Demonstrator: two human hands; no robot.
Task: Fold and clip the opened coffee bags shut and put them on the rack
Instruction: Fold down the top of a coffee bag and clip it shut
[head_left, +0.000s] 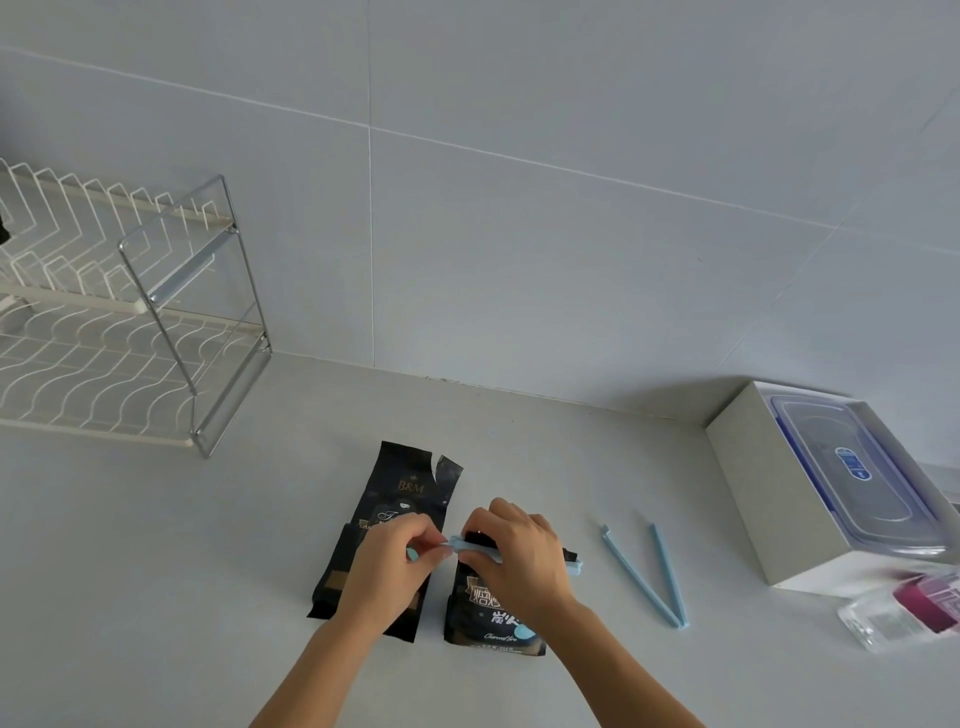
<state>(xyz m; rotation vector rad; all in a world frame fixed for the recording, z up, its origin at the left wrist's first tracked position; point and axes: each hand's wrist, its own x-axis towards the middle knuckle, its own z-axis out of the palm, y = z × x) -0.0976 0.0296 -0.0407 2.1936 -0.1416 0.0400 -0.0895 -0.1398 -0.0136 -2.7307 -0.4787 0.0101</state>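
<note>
Two black coffee bags lie side by side on the pale counter. The left bag (405, 493) is flat, its torn top open toward the wall. The right bag (493, 618) has its top folded over, with a light blue clip (470, 545) across the fold. My left hand (389, 566) pinches the clip's left end. My right hand (519, 556) presses down on the clip and the folded top, hiding most of both. A second blue clip (644, 571) lies open in a V to the right. The white wire rack (119, 332) stands at the far left.
A white box (748, 478) holding a clear plastic container with a blue-edged lid sits at the right by the wall. A small clear package with magenta contents (904, 618) lies in front of it. The tiled wall runs behind the counter.
</note>
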